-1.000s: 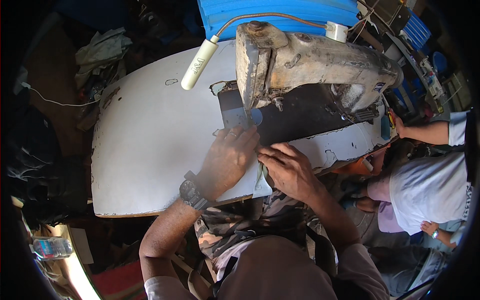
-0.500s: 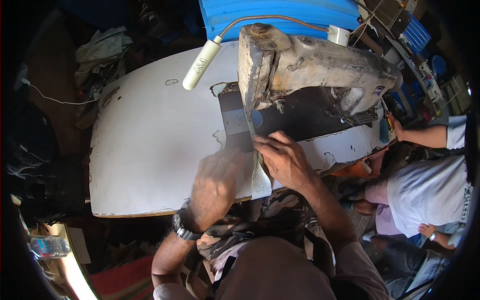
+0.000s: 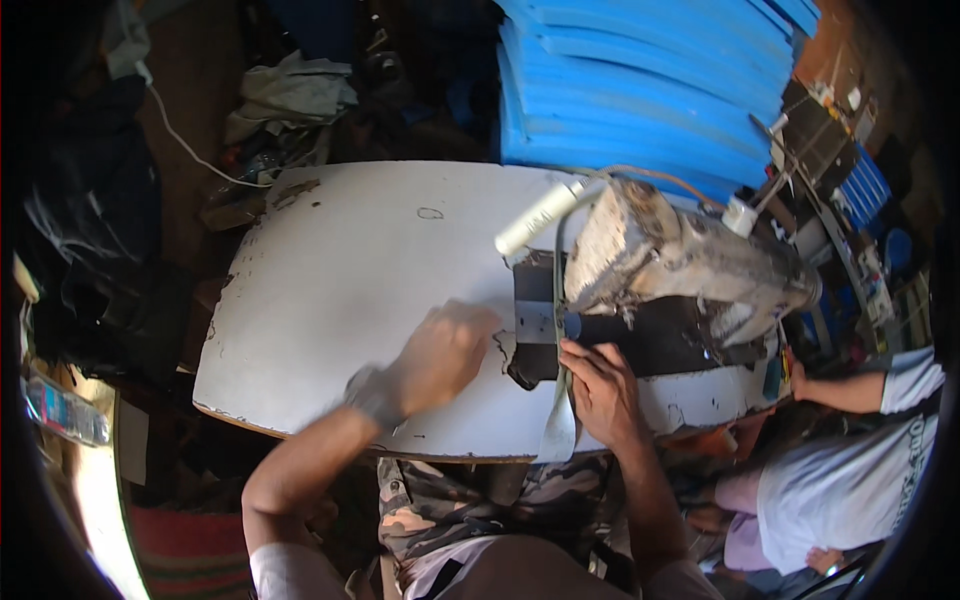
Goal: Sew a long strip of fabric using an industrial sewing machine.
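A long grey-green fabric strap [image 3: 559, 432] runs past the head of a worn, pale sewing machine [image 3: 690, 255] and over the white table's front edge. In front of the machine, my right hand [image 3: 603, 392] pinches the strap with its fingertips. My left hand [image 3: 445, 352] hovers over the white tabletop to the left of the strap, apart from it. Motion smears its fingers, so their closing cannot be made out. The strap also extends behind the machine head. What lies under my right fingers is hidden.
The white table [image 3: 330, 290] has chipped edges. A white tubular lamp [image 3: 540, 218] hangs on a bendable neck beside the machine. Blue foam sheets [image 3: 640, 100] are stacked behind. At the right, another person's hand [image 3: 805, 385] rests at the table's end. A plastic bottle [image 3: 68, 412] lies far left.
My view has shifted, so the table sits lower and the blue stack shows more. My left hand has moved away from the strap to the left. My right hand stays on the strap.
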The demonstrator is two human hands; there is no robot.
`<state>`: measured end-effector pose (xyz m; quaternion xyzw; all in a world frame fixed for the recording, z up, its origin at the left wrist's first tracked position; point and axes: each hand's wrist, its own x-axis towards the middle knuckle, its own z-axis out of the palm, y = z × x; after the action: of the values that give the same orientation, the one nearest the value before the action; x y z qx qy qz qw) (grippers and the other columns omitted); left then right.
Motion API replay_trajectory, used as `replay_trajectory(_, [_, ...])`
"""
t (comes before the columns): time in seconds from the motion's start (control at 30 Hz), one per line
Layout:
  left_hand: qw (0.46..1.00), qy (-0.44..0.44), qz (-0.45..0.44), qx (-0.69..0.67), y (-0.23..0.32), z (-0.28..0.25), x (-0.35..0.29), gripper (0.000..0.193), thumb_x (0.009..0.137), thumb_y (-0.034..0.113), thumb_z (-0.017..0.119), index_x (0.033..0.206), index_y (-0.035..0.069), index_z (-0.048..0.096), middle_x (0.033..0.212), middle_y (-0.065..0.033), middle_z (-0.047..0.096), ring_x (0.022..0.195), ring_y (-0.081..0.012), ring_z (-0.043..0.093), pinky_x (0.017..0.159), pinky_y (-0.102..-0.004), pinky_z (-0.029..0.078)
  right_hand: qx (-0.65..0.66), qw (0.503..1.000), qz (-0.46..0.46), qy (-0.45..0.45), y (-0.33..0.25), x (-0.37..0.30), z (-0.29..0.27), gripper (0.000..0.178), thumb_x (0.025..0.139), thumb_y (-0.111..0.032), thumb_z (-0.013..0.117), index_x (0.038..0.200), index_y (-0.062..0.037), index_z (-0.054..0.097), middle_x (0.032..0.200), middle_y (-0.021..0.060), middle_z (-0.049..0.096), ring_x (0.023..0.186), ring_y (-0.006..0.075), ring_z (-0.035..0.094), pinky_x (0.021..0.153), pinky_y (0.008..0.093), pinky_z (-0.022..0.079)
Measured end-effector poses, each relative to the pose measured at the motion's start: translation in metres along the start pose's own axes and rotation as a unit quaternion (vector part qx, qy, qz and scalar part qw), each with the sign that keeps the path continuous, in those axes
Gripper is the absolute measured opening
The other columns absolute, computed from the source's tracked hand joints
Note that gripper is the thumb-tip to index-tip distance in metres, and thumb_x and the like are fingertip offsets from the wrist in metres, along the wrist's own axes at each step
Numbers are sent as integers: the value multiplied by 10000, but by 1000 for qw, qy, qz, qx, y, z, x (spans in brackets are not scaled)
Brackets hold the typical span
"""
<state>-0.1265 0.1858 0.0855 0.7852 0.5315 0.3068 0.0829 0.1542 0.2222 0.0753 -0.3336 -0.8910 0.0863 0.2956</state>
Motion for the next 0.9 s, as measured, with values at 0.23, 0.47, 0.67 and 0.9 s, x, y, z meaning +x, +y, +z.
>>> replay_trajectory(0.23, [993,62,-84,54,-98,121,181,412,921,379,731,1187,65,735,1142,-214,663,1083,-391,641,945,-516,510,-4,1000,-16,-3,-6,7,-2,270,864,11,687,1125,20,757,1297,123,742,1032,334,659,932,452,540])
replay_trajectory(0.47, [897,129,-60,-418,-165,103,201,246,1023,235,603,824,91,596,727,-53,598,631,-199,570,633,-380,511,10,1000,-26,1,-4,6,9,288,852,41,663,1123,2,752,1293,110,744,1042,351,660,927,457,538])
replay_trajectory(0.67, [652,337,-282,-618,-151,-98,48,152,1064,208,567,1116,74,615,720,55,359,625,-118,375,644,-333,422,19,998,-37,43,3,-3,0,281,799,74,681,1055,-5,764,1217,142,766,1022,364,675,915,460,546])
replay_trajectory(0.9, [779,253,-265,-509,-90,-161,-110,410,1169,377,432,1280,23,607,1023,-41,596,1088,-242,649,1062,-488,531,6,999,-23,41,5,-3,7,230,886,60,650,1091,33,751,1231,157,758,1058,358,677,966,456,544])
